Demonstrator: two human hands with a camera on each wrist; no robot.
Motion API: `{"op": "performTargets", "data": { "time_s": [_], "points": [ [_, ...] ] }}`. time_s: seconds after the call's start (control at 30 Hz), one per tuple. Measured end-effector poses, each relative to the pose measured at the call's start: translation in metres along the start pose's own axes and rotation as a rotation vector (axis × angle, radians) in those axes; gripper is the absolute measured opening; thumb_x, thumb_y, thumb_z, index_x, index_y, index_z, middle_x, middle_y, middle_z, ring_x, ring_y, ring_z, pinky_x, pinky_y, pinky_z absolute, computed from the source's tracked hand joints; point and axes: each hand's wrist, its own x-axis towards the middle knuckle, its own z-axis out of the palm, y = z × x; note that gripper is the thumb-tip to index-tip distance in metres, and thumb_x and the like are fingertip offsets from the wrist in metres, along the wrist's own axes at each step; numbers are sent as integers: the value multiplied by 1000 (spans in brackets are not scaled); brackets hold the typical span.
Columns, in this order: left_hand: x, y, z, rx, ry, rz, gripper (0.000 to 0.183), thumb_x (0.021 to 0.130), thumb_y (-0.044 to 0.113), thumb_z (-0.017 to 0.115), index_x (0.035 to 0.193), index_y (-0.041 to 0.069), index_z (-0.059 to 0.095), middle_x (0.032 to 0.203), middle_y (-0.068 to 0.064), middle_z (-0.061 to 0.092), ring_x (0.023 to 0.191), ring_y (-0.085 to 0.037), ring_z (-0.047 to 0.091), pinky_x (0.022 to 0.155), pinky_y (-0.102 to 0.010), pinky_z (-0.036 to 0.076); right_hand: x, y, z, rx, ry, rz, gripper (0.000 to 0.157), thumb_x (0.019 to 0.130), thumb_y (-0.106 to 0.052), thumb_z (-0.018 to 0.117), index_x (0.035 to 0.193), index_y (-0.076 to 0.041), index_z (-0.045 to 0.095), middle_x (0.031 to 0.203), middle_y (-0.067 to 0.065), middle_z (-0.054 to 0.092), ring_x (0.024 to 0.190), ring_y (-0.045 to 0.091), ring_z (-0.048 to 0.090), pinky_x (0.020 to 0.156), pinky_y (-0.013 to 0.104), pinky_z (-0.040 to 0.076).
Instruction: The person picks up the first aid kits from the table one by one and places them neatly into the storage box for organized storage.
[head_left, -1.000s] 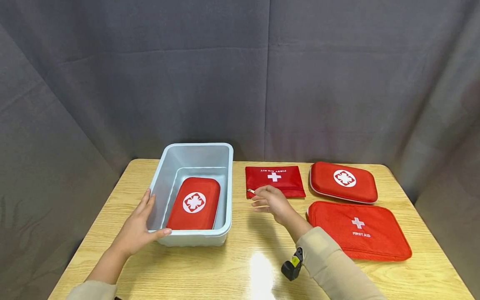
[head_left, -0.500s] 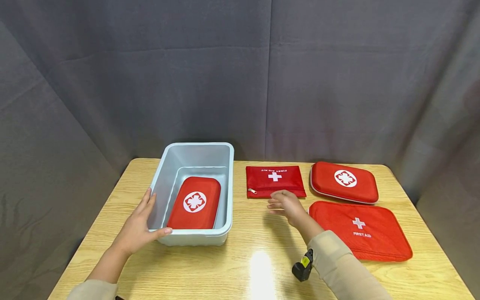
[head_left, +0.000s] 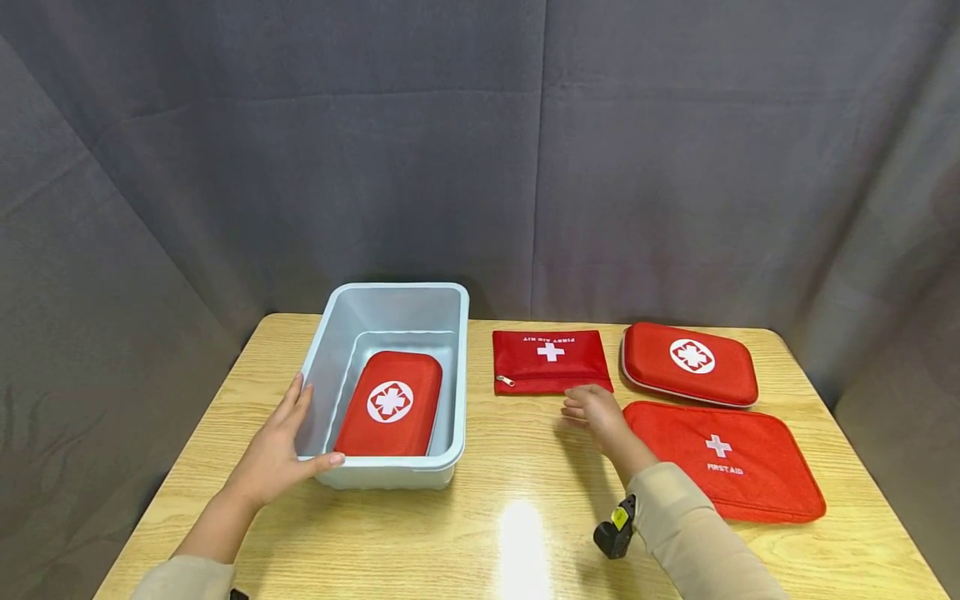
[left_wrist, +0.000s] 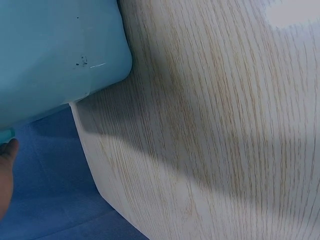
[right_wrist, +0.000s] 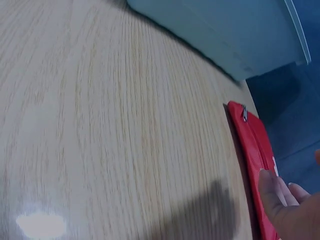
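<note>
A light grey-blue plastic bin [head_left: 457, 392] stands on the left of the table with a red hard case [head_left: 390, 367], white emblem up, inside. My left hand [head_left: 272, 458] rests on the bin's near left corner, its fingers spread along the side and its thumb at the front rim. In the left wrist view a fingertip [left_wrist: 10, 147] meets the bin's rim. My right hand [head_left: 600, 417] holds nothing, fingers extended. It hovers by the near right corner of a flat red zip pouch [head_left: 551, 367] lettered FIRST AID KIT, overlapping it in the right wrist view.
At the right, another red hard case [head_left: 693, 375] lies behind a larger red FIRST AID bag [head_left: 727, 471]. All rest on a wood-grain table [head_left: 405, 550]. A grey curtain [head_left: 480, 150] hangs behind the table's back edge.
My right hand has moved right and slightly nearer me, from the pouch's zip-pull end to its near right corner. My left hand, the bin and the red kits stay put.
</note>
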Motion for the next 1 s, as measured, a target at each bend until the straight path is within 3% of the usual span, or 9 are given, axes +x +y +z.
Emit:
{"op": "performTargets", "data": {
  "time_s": [0.17, 0.3, 0.53, 0.67, 0.83, 1.0],
  "points": [
    [0, 0, 0, -2, 0, -5, 98, 64, 44, 71, 133, -6, 22, 142, -14, 9, 121, -39, 24, 88, -53, 31, 7, 1, -6, -39, 122, 113, 32, 83, -10, 50, 108, 4, 36, 91, 14, 42, 67, 17, 56, 65, 32, 50],
    [0, 0, 0, -5, -4, -8, 99, 64, 44, 71, 133, -6, 22, 142, -13, 9, 121, -39, 24, 88, -53, 30, 19, 11, -15, -30, 178, 143, 42, 81, -13, 53, 113, 3, 32, 93, 14, 40, 65, 16, 54, 61, 30, 50],
    [1, -1, 0, -14, 11, 2, 99, 63, 42, 72, 132, -8, 23, 142, -15, 10, 121, -39, 23, 88, -53, 29, 97, 82, -66, 47, 133, 121, 47, 77, -18, 62, 110, 1, 35, 89, 17, 40, 69, 26, 55, 63, 38, 50],
    [-1, -1, 0, -28, 20, 12, 99, 62, 41, 73, 132, -9, 24, 141, -17, 11, 121, -40, 23, 89, -53, 29, 126, 105, -80, 30, 172, 164, 48, 74, -21, 65, 108, -4, 35, 93, 15, 39, 72, 26, 57, 65, 37, 49],
    [-2, -2, 1, -23, 11, 14, 98, 63, 42, 72, 132, -8, 23, 142, -16, 10, 122, -39, 22, 88, -53, 29, 127, 104, -83, -5, 207, 200, 47, 76, -21, 62, 108, -4, 32, 91, 16, 38, 71, 28, 57, 66, 38, 49],
    [-1, -2, -1, -15, 13, 16, 98, 64, 42, 71, 133, -6, 22, 142, -15, 10, 122, -38, 21, 88, -53, 29, 130, 101, -84, 30, 181, 206, 69, 70, -25, 69, 118, -2, 26, 94, 19, 34, 67, 25, 56, 63, 37, 50]
  ]
}}
